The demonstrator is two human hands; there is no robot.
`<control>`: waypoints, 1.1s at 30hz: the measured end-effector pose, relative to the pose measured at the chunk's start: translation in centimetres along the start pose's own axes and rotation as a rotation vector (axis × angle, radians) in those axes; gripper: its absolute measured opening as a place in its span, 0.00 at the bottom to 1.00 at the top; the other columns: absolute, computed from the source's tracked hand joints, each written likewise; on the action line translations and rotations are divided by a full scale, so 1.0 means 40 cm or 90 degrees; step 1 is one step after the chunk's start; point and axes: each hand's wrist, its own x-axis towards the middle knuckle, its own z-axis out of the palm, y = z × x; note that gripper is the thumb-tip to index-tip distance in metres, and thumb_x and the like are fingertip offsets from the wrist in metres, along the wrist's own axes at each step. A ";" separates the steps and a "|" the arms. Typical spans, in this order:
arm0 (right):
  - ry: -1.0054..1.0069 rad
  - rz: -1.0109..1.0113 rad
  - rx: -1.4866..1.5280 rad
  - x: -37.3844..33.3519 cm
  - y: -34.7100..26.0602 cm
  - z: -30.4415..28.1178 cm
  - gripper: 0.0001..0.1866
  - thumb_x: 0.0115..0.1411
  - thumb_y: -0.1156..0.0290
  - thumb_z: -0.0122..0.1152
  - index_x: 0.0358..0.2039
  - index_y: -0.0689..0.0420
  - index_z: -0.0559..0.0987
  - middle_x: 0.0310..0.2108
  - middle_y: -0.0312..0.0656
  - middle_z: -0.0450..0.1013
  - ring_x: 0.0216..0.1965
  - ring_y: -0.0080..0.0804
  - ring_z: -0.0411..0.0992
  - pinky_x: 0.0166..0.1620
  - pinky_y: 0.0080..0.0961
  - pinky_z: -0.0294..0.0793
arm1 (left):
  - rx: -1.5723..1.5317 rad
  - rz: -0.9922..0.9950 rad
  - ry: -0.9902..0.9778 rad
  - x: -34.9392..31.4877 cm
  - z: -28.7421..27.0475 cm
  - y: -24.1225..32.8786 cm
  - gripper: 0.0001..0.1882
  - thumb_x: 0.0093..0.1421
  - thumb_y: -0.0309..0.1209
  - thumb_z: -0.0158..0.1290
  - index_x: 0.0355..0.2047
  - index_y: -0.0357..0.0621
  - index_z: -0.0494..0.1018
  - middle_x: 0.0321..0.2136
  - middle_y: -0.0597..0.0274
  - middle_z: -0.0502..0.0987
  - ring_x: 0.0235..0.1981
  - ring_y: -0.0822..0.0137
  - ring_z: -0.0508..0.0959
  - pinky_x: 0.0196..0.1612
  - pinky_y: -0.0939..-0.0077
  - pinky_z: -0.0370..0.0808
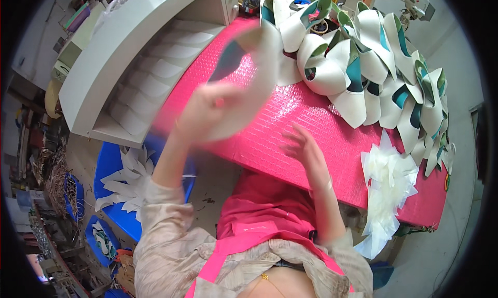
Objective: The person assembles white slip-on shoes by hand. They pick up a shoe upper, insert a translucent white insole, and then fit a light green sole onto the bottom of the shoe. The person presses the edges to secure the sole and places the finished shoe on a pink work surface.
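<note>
A white shoe upper [264, 72] with a teal lining is in my left hand [210, 108]. Its outline is smeared by motion, and it hangs above the pink table [282, 124]. The fingers of my left hand are closed on its near side. My right hand [306, 150] is raised over the table's near edge, fingers apart and nothing in them. Several more white shoe uppers [353, 106] with teal and green linings lie heaped along the far and right side of the table. A pile of thin translucent white sheets [386, 181] hangs over the near right edge.
To the left stands a long pale cabinet-like machine [85, 98], a row of white curved pieces [150, 82] inside its opening. Below it, a blue bin [111, 176] holds white cut pieces [129, 181]. A smaller blue bin [92, 241] stands on the cluttered floor at far left.
</note>
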 end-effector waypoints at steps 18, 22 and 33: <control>0.096 -0.053 0.255 -0.049 0.113 -0.176 0.21 0.56 0.76 0.50 0.52 0.64 0.65 0.45 0.39 0.68 0.45 0.23 0.66 0.50 0.21 0.65 | -0.715 -0.375 -0.157 0.007 0.386 -0.133 0.31 0.55 0.32 0.50 0.57 0.36 0.54 0.53 0.51 0.61 0.56 0.61 0.61 0.58 0.68 0.56; 0.353 -0.220 -0.108 -0.105 0.110 -0.210 0.20 0.57 0.76 0.49 0.51 0.64 0.65 0.43 0.44 0.69 0.44 0.33 0.68 0.49 0.23 0.66 | -0.519 -0.330 -0.200 0.089 0.465 -0.160 0.28 0.55 0.31 0.53 0.54 0.35 0.57 0.45 0.55 0.68 0.45 0.66 0.70 0.47 0.74 0.68; 0.999 0.047 -0.537 -0.841 -0.085 -0.388 0.08 0.55 0.72 0.55 0.33 0.64 0.73 0.25 0.36 0.70 0.25 0.17 0.65 0.29 0.14 0.66 | 0.076 0.176 -0.086 0.261 0.538 0.128 0.19 0.59 0.25 0.44 0.51 0.38 0.64 0.49 0.49 0.66 0.51 0.59 0.67 0.54 0.74 0.61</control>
